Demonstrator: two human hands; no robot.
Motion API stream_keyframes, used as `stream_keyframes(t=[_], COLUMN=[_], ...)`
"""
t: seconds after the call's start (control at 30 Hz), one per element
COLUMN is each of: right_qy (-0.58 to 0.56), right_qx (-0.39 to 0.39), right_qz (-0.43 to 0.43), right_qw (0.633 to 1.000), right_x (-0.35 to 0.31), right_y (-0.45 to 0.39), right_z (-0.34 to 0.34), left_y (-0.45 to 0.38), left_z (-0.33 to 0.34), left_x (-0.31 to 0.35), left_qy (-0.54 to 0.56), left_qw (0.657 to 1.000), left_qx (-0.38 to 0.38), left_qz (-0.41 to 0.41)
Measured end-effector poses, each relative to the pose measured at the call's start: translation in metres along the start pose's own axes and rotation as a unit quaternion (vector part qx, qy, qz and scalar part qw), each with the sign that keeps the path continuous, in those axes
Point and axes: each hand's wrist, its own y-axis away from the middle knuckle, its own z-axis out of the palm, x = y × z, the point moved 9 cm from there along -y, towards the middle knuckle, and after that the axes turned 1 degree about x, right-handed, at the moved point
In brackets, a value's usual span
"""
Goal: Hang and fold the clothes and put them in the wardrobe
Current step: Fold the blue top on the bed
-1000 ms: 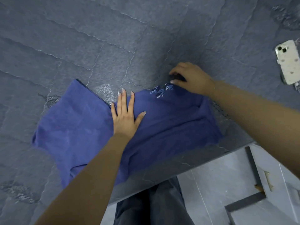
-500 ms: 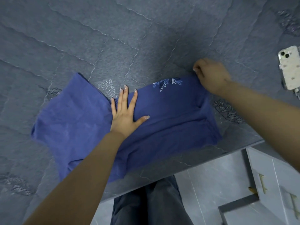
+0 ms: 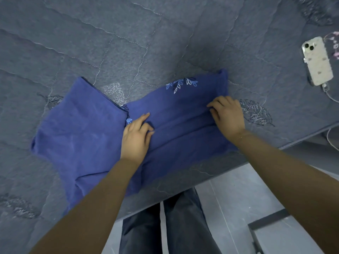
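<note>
Left hand (image 3: 136, 138) and right hand (image 3: 227, 115), fingers curled, pinching blue garment (image 3: 183, 129) folds.

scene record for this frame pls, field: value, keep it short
surface: grey quilted bed cover
garment: blue garment, partly folded, flat on the cover
left hand: left hand pinches a fold near the garment's middle
right hand: right hand grips the same fold at its right end
other: phone face down, cable plugged in, far right
</note>
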Motion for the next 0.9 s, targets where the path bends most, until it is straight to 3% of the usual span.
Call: stream_keyframes(t=[0.13, 0.23, 0.33, 0.47, 0.57, 0.77, 0.9], right_qy=[-0.013, -0.022, -0.017, -0.038, -0.062, -0.072, -0.056], right_qx=[0.059, 0.055, 0.01, -0.09, -0.095, 0.002, -0.055], right_qz=[-0.046, -0.071, -0.071, -0.016, 0.029, -0.011, 0.015], right_qw=[0.997, 0.996, 0.997, 0.995, 0.993, 0.997, 0.997], right_x=[-0.007, -0.01, -0.013, -0.011, -0.01, -0.013, 0.018], right_y=[0.022, 0.061, 0.099, 0.12, 0.109, 0.02, -0.043], right_z=[-0.031, -0.044, -0.032, 0.007, 0.012, -0.019, -0.01], left_y=[0.0, 0.018, 0.039, 0.062, 0.058, 0.012, -0.026], left_z=[-0.016, -0.023, -0.015, 0.013, 0.008, -0.006, 0.002], left_x=[0.014, 0.026, 0.029, 0.01, 0.013, 0.03, 0.012], left_qy=[0.014, 0.013, -0.019, -0.07, -0.044, -0.027, -0.041], left_qw=[0.997, 0.992, 0.984, 0.969, 0.979, 0.996, 0.998], left_qx=[-0.029, -0.062, -0.121, -0.217, -0.178, -0.063, -0.043], left_qz=[0.067, 0.108, 0.133, 0.099, 0.084, 0.05, -0.029])
